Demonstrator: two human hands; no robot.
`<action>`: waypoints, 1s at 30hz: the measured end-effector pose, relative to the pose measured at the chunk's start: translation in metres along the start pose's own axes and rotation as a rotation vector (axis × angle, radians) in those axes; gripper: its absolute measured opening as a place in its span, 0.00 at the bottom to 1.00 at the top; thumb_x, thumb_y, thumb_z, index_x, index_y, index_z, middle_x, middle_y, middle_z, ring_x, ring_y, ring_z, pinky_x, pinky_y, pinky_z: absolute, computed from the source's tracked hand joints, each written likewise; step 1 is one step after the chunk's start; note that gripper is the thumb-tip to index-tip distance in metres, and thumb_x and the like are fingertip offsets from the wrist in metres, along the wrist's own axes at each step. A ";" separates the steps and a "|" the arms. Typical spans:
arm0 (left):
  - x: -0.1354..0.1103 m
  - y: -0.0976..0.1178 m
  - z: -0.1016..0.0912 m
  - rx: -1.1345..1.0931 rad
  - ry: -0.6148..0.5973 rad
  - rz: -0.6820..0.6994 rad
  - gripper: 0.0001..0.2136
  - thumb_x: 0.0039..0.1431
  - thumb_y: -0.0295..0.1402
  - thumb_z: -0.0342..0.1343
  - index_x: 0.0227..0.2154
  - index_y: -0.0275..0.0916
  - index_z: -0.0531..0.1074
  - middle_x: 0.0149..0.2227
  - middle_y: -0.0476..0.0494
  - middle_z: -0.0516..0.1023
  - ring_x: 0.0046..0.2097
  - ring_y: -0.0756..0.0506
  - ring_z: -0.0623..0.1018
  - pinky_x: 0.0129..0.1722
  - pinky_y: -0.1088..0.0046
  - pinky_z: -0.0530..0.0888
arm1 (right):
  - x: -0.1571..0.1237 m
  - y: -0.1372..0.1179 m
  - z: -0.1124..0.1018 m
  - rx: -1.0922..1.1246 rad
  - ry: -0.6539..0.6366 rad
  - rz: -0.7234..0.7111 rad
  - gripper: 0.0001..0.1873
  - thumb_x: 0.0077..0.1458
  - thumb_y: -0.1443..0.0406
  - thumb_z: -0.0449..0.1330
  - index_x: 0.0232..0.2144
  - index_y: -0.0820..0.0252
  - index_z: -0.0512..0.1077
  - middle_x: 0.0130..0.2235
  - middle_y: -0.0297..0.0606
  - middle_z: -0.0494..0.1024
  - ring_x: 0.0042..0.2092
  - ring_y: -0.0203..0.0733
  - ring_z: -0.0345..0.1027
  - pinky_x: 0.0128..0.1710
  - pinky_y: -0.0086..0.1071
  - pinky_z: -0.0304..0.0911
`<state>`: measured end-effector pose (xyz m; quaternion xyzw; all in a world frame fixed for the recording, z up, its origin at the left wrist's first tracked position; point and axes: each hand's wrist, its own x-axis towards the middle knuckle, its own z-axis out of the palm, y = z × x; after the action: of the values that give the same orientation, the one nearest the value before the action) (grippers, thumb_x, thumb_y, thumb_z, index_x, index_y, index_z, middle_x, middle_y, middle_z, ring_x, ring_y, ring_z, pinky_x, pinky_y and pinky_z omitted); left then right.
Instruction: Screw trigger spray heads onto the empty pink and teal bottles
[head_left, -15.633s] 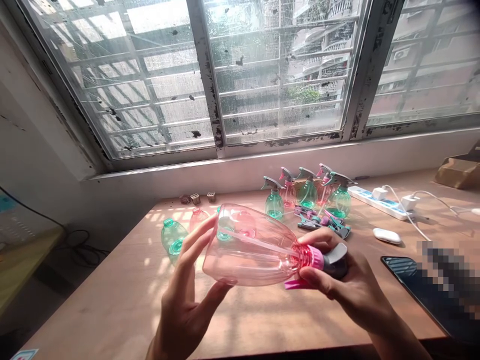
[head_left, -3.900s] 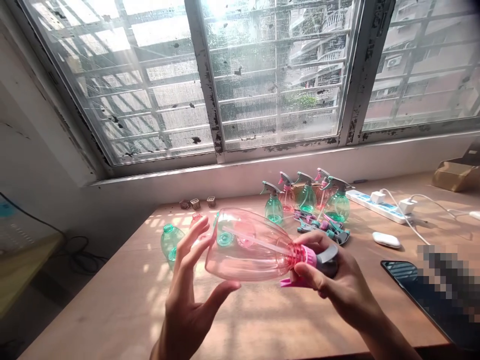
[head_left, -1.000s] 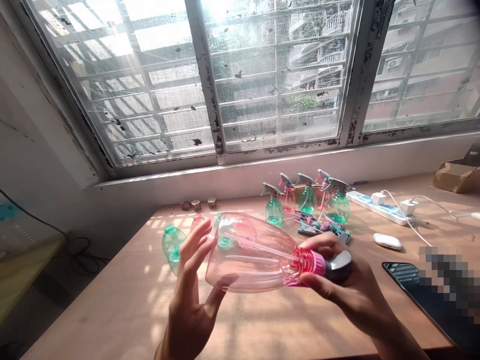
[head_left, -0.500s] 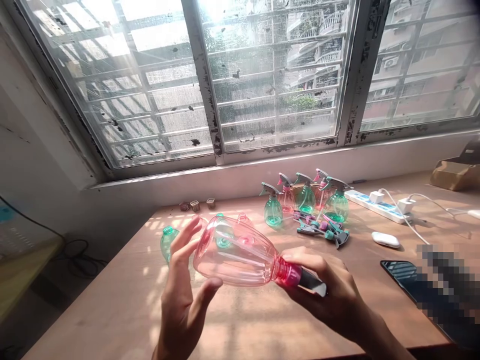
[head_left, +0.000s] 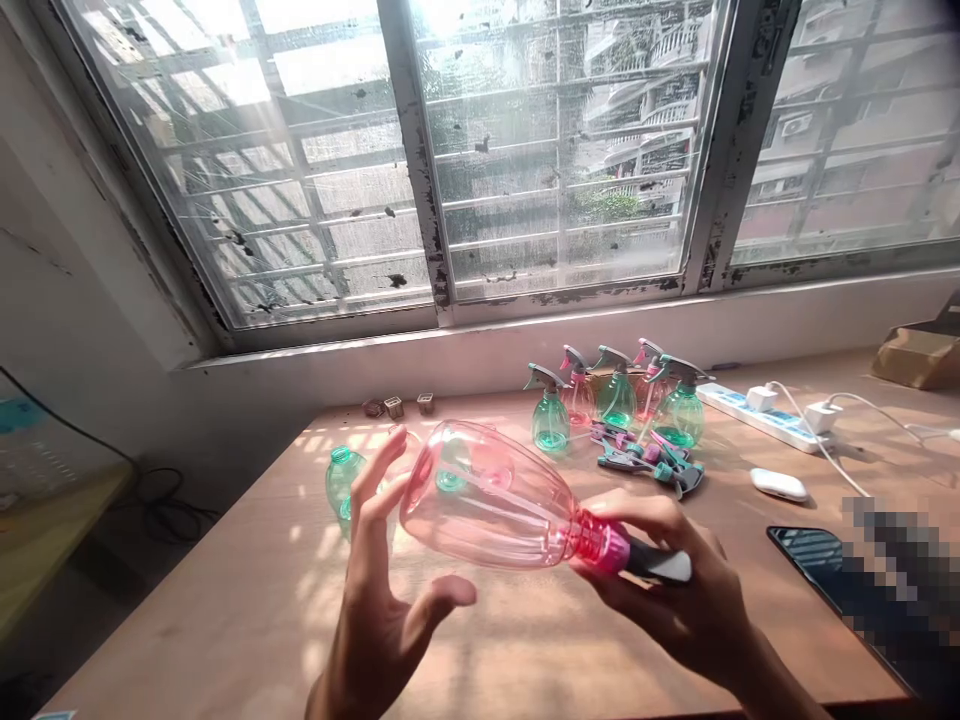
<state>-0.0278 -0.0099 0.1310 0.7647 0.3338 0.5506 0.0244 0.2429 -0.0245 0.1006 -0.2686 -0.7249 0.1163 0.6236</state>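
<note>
A clear pink spray bottle (head_left: 487,500) lies tilted on its side in the air above the table, its base toward the left. My right hand (head_left: 675,570) grips it around the neck, by the pink collar and the dark grey sprayer head (head_left: 660,562). Inside the bottle a pale dip tube shows. Close to the bottle's base, my left hand (head_left: 390,570) has its fingers and thumb spread apart, with nothing held between them. Behind the left fingers stands a green bottle (head_left: 343,480) without a sprayer. More green and pink bottles show through the held one.
Several green and pink spray bottles (head_left: 551,420) stand upright near the window wall. Loose sprayer heads (head_left: 652,460) lie in front of them. To the right are a power strip (head_left: 765,415), a white earbud case (head_left: 778,485), a phone (head_left: 817,580) and a cardboard box (head_left: 915,355).
The pink spray bottle and my right hand have shifted slightly right. My left thumb has moved away from the bottle, and the left hand is spread wider. The view has shifted a little.
</note>
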 end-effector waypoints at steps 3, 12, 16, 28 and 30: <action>0.001 -0.002 -0.002 -0.047 0.044 -0.024 0.23 0.74 0.51 0.56 0.63 0.46 0.70 0.76 0.37 0.62 0.78 0.32 0.58 0.75 0.46 0.60 | 0.003 0.001 0.002 -0.090 -0.072 -0.168 0.25 0.62 0.75 0.67 0.57 0.51 0.70 0.41 0.39 0.87 0.36 0.45 0.85 0.34 0.32 0.80; 0.001 -0.001 0.000 -0.028 0.076 0.083 0.27 0.71 0.38 0.65 0.69 0.54 0.69 0.75 0.45 0.64 0.77 0.36 0.62 0.75 0.52 0.64 | -0.001 0.000 0.002 0.148 0.030 0.173 0.15 0.63 0.64 0.73 0.49 0.46 0.75 0.34 0.30 0.83 0.26 0.37 0.74 0.25 0.25 0.72; -0.001 0.001 0.002 0.094 0.144 0.151 0.31 0.68 0.31 0.69 0.69 0.60 0.69 0.76 0.49 0.63 0.76 0.37 0.65 0.74 0.49 0.66 | -0.001 -0.002 -0.005 0.268 0.042 0.303 0.13 0.63 0.56 0.74 0.46 0.47 0.78 0.28 0.27 0.79 0.22 0.33 0.66 0.20 0.22 0.64; 0.000 0.002 0.004 -0.034 0.055 -0.002 0.26 0.74 0.50 0.57 0.70 0.49 0.68 0.74 0.40 0.66 0.78 0.34 0.60 0.74 0.50 0.65 | 0.002 -0.002 0.000 -0.067 -0.066 -0.100 0.23 0.63 0.74 0.68 0.56 0.49 0.70 0.38 0.36 0.84 0.30 0.42 0.79 0.28 0.29 0.75; 0.000 0.000 0.002 -0.020 0.043 0.000 0.27 0.74 0.50 0.58 0.71 0.50 0.68 0.74 0.40 0.66 0.78 0.34 0.60 0.75 0.50 0.63 | 0.000 -0.001 -0.001 -0.040 -0.042 -0.062 0.23 0.62 0.73 0.69 0.55 0.48 0.71 0.37 0.34 0.84 0.29 0.41 0.78 0.28 0.29 0.75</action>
<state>-0.0257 -0.0093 0.1302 0.7525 0.3286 0.5702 0.0248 0.2435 -0.0257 0.1017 -0.2559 -0.7481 0.0882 0.6059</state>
